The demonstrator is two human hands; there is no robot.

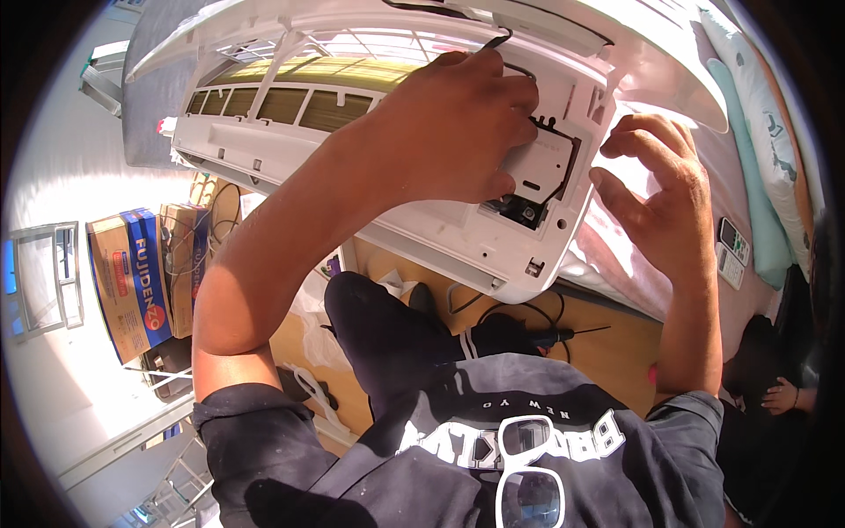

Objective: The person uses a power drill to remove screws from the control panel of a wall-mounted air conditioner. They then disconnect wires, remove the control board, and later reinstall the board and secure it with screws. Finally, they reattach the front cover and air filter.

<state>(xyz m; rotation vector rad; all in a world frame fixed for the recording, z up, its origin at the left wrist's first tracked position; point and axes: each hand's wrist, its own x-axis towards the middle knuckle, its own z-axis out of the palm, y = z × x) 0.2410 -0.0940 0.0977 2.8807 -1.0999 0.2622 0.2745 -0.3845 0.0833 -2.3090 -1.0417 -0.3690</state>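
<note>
The left hand [453,132] lies flat with its fingers pressed on a small white cover [539,167] at the right end of the big white air conditioner [370,132]. The right hand [662,198] waits just beside it, fingers spread and holding nothing. The cover looks thin, light and easy to snap, so it is best held by its edges, away from the black wire [493,42].

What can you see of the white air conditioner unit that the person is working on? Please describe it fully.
The white air conditioner unit looks like plastic and is mounted high above the floor. Its front cover is raised, showing yellowish filter grilles behind white ribs. At its right end an electrical compartment is open, with a white cover plate and black wires. The left hand rests on that compartment; the right hand hovers open beside the unit's right end.
</note>
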